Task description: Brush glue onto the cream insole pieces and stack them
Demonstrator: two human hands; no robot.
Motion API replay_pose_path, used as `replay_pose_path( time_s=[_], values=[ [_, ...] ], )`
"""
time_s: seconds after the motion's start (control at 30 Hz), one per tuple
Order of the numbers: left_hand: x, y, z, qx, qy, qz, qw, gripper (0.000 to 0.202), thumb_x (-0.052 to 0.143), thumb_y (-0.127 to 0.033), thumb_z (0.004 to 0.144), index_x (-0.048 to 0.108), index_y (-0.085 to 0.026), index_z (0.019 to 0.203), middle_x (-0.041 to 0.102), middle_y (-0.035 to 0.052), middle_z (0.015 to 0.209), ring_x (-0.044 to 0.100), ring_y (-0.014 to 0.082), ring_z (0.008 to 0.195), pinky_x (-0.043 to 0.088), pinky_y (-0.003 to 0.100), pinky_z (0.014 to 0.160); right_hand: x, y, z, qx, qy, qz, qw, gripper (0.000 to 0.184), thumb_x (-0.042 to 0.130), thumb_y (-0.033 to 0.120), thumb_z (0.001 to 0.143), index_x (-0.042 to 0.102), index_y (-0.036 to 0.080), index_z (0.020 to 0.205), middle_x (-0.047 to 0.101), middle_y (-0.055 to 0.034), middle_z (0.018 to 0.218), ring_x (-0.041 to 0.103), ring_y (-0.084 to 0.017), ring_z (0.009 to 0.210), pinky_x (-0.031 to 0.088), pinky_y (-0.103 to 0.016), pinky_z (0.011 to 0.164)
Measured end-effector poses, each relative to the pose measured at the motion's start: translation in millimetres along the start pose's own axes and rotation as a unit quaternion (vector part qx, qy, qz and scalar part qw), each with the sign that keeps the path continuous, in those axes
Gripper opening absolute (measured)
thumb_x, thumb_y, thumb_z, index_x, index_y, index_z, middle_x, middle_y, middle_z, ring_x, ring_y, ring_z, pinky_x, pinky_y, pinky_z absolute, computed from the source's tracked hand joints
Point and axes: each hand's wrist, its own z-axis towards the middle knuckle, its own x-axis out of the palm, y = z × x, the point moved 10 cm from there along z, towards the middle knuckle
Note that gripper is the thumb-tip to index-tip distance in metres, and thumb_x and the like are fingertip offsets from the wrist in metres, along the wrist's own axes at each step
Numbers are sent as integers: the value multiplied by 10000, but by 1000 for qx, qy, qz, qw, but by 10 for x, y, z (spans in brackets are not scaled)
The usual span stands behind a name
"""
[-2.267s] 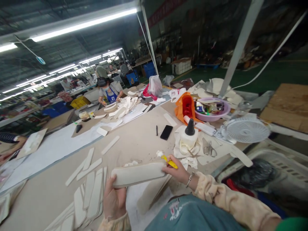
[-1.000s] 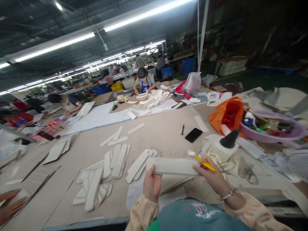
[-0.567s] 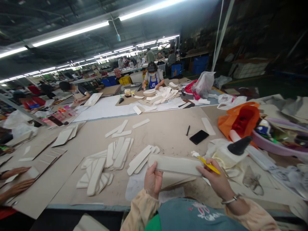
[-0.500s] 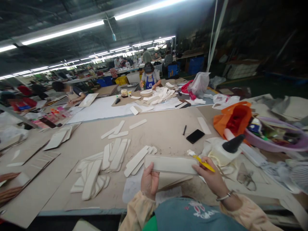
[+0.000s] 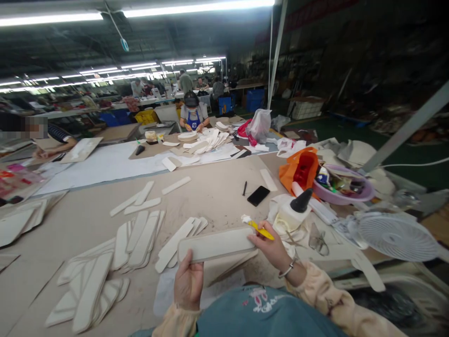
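Head view is showing the left hand [image 5: 189, 285] wrapping its grip around one end of a cream strip [image 5: 215, 244], holding it level just above the tabletop [image 5: 217, 192]. The right hand [image 5: 271, 248] is propping the far end while pinching a yellow brush [image 5: 257, 227], apparently so both ends are supported.

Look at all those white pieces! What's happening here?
A person sits at a big table and holds a long cream strip up with both hands. The left hand grips one end. The right hand steadies the other end while pinching a yellow brush. A white squeeze bottle stands just beyond it, and piles of similar strips lie to the left. Another person works at the far end.
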Motion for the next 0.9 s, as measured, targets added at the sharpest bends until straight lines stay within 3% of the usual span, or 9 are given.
replay_pose_path(
  time_s=[0.2,0.33,0.5,0.9],
  values=[
    [-10,-63,-60,26,-8,-28,999,421,437,-46,870,532,-217,1243,706,59,1052,637,170,1026,522,296,894,71,-13,1,5,19,-18,1000,359,688,399,714,388,244,833,414,71,664,412,-107,572,358,-231,537],
    [6,142,-136,-16,24,-35,999,401,501,-82,852,531,-226,1225,708,54,1033,635,184,1024,506,360,920,110,-46,-7,6,25,-48,999,361,686,420,718,400,242,846,431,59,681,431,-112,582,381,-234,536],
    [-32,310,-185,-31,34,7,999,384,618,-102,779,554,-205,1144,718,31,917,677,165,838,537,393,851,201,-111,14,-5,43,-75,996,381,709,428,693,422,232,849,460,53,687,460,-115,598,410,-232,552],
    [-234,-30,-268,47,13,4,999,396,681,-129,714,542,-174,1082,703,33,876,672,157,775,569,305,702,523,-292,30,-3,86,-70,994,382,742,389,672,457,229,868,490,59,725,485,-97,642,426,-195,591]
  ],
)
